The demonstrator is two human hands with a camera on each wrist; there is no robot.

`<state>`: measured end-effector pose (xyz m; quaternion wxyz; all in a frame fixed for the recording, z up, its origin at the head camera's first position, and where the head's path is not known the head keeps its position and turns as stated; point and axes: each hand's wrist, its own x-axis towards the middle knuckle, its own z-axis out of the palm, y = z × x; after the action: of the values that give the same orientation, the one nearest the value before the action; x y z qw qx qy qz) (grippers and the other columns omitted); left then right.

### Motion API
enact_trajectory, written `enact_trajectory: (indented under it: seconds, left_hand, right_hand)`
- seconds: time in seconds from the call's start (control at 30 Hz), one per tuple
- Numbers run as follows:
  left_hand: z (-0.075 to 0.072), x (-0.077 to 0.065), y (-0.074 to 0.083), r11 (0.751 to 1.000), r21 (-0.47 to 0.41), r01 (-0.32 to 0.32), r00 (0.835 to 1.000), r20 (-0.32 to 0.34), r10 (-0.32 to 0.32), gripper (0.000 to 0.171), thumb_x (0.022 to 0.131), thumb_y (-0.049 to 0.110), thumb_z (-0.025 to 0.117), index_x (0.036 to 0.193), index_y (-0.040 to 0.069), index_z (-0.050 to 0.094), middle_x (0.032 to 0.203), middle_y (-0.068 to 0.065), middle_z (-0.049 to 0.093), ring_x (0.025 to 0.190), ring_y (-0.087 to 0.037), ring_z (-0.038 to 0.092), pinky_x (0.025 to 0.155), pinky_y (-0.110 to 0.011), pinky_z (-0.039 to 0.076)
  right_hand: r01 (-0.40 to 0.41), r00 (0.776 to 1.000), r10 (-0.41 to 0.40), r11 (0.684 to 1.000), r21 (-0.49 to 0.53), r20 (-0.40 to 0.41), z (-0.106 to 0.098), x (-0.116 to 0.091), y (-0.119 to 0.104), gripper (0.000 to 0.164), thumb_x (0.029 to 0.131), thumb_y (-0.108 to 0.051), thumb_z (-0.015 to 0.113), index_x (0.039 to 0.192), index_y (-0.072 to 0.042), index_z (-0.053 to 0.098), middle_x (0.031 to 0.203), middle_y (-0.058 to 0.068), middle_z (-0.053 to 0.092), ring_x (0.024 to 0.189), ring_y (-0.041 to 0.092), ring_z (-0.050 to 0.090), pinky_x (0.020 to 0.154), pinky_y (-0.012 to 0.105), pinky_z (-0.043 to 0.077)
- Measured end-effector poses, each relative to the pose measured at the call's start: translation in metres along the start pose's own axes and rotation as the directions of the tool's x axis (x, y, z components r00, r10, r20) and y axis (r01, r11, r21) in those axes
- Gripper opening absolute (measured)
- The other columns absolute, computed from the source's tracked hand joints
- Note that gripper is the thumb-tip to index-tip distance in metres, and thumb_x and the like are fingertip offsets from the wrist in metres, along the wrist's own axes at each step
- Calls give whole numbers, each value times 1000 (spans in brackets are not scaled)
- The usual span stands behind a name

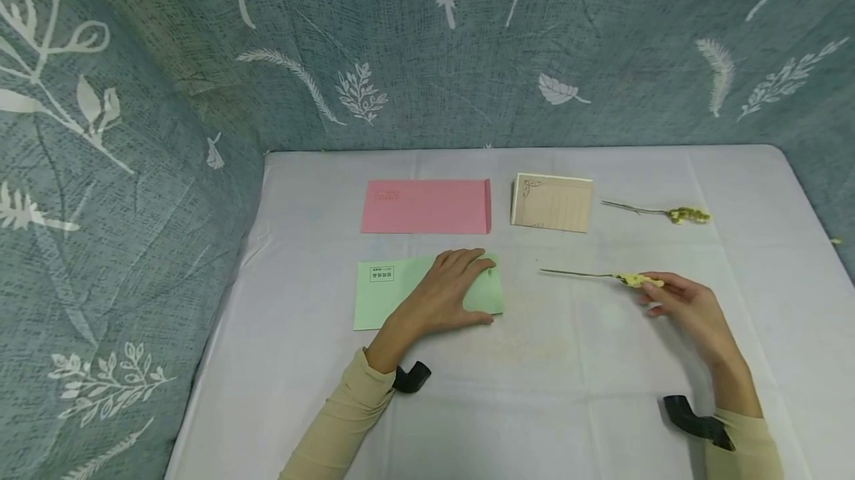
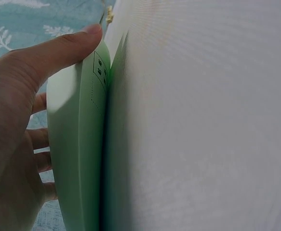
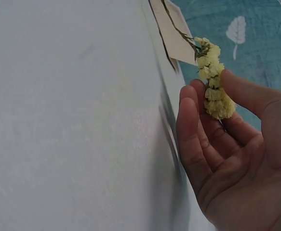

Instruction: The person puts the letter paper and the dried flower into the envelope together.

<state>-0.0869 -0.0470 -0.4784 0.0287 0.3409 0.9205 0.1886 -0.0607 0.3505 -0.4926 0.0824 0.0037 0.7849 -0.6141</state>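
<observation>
A light green envelope [image 1: 375, 306] lies on the white cloth, its right half partly covered by my left hand [image 1: 444, 291]. That hand spans the envelope near its right end and grips it, thumb at the near edge and fingers at the far edge. The left wrist view shows the envelope [image 2: 68, 125] bowed between thumb and fingers. Off to the right, my right hand [image 1: 691, 309] pinches the yellow blossom end of a dried flower sprig [image 1: 628, 280]. Its thin stem points left, toward the envelope. In the right wrist view the blossoms [image 3: 212, 79] sit between thumb and fingers.
Behind the green envelope lies a pink envelope [image 1: 424, 207]. Right of it sits a beige lined card or notepad [image 1: 554, 204], then a second yellow dried sprig [image 1: 688, 215]. A white cloth [image 1: 534, 406] covers the table; a leaf-patterned teal curtain [image 1: 414, 50] hangs behind and at left.
</observation>
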Motion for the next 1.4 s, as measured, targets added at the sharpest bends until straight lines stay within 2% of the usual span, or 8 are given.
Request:
enact_trajectory:
  seconds: [0.2, 0.43, 0.77, 1.2, 1.4]
  left_hand:
    - [1, 0, -1, 1000, 9, -4, 1000, -4, 4, 80, 75, 54, 79, 137, 12, 49, 145, -12, 45, 134, -27, 41, 113, -43, 28]
    - [1, -1, -1, 1000, 3, -8, 1000, -7, 8, 81, 75, 53, 79, 137, 11, 49, 145, -13, 46, 133, -27, 41, 112, -44, 29]
    - [1, -6, -1, 1000, 6, -12, 1000, 5, 12, 81, 75, 53, 79, 138, 12, 49, 145, -11, 45, 133, -27, 41, 113, -43, 28]
    - [1, -9, -2, 1000, -11, -24, 1000, -1, 24, 81, 76, 53, 79, 138, 12, 49, 145, -12, 45, 134, -26, 41, 112, -43, 29]
    - [2, -9, -3, 1000, -3, -27, 1000, -3, 27, 81, 76, 54, 78, 138, 12, 49, 145, -11, 45, 134, -26, 41, 112, -43, 29]
  right_hand:
    - [-9, 1000, 9, 999, -39, -8, 10, 2, -2, 19, 97, -15, 62, 115, -10, 67, 91, -7, 72, 80, 6, 68, 63, 23, 56]
    - [-8, 1000, 8, 999, -48, -7, 22, 4, -5, 20, 97, -19, 61, 114, -9, 66, 90, -7, 72, 79, 7, 68, 63, 24, 56]
    - [-1, 1000, 1, 999, -42, -2, 41, 1, -8, 28, 98, -21, 61, 117, -1, 65, 90, -4, 72, 79, 8, 68, 63, 26, 57]
    - [-4, 999, 5, 1000, -25, 48, 65, 2, -14, 37, 98, -18, 61, 121, 10, 60, 89, 0, 72, 77, 10, 67, 64, 27, 57]
    - [-3, 997, 8, 998, -60, 81, 75, 6, -17, 39, 98, -21, 61, 123, 10, 60, 88, 9, 71, 71, 14, 66, 65, 28, 56]
